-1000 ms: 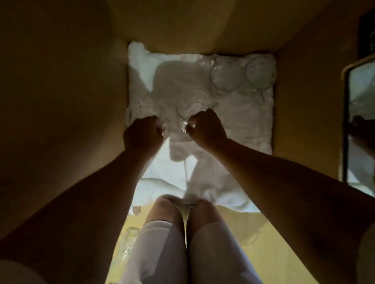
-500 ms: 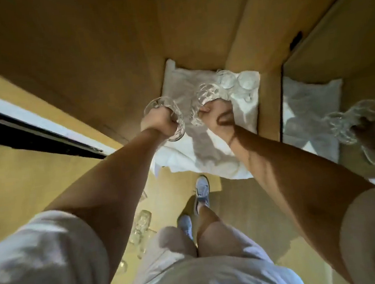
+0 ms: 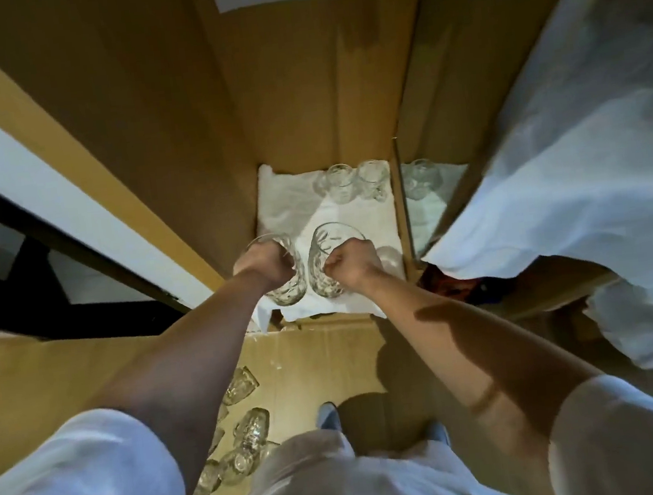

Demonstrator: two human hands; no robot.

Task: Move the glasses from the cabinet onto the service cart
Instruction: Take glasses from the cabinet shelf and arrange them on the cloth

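Cabinet (image 3: 298, 87): a tall wooden compartment, open in front of me. A white cloth (image 3: 291, 206) covers its shelf, the front edge hanging over. A mirrored panel (image 3: 430, 211) on the right side reflects cloth and glass.

Low left, under my left arm, is a wooden surface with a cluster of lower glasses (image 3: 251, 426) packed close. I can't tell if this is the cart.

Two back glasses (image 3: 339, 180) stand side by side at the rear right of the cloth.

My left grip (image 3: 263, 264) is curled tight round the left glass (image 3: 289, 292). My right grip (image 3: 349, 265) is fisted round the right glass (image 3: 326, 243). Both glasses are cut-patterned and tipped, held over the front of the cloth, nearly touching each other.
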